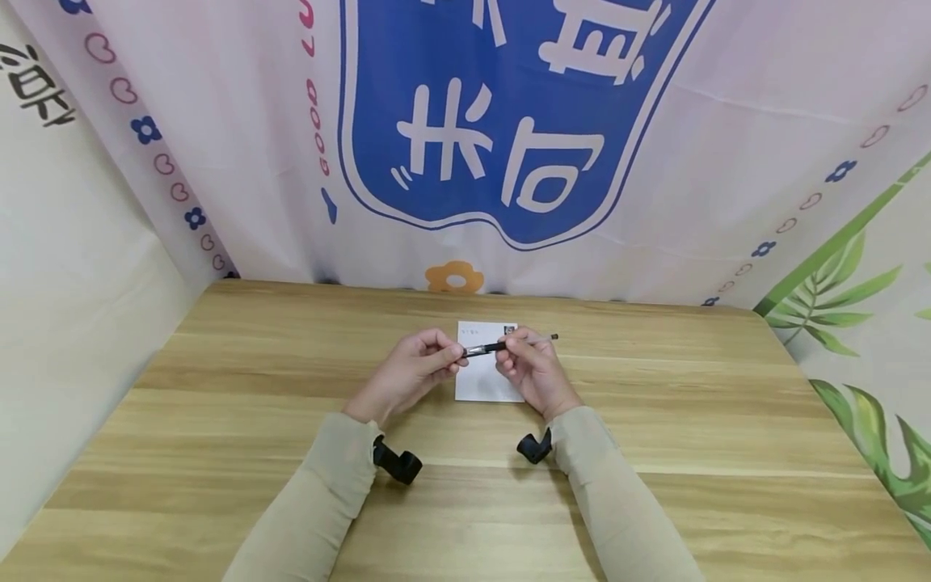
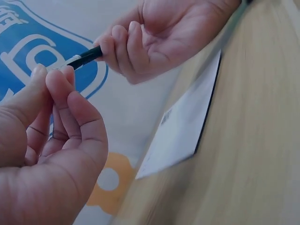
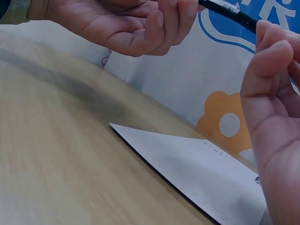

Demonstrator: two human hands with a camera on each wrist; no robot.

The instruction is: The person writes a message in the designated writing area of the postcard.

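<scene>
Both hands hold a black pen (image 1: 480, 350) between them, raised over a white notepad (image 1: 480, 380). The left hand (image 1: 414, 368) pinches the pen's left end, with its silvery clip part showing just beyond the fingertips. Thumb and fingers of the right hand (image 1: 534, 368) grip the dark middle, and the thin clear rear part sticks out past them to the right. In the left wrist view the dark pen barrel (image 2: 89, 57) spans the gap between the hands. Small handwriting and a dark printed square mark the notepad's top; the right hand hides part of its right side.
The pad lies on a wood-grain table (image 1: 291, 364). A printed curtain (image 1: 276, 202) with a blue emblem hangs behind the table's far edge. Black wrist mounts (image 1: 398, 462) sit at both cuffs, just above the tabletop.
</scene>
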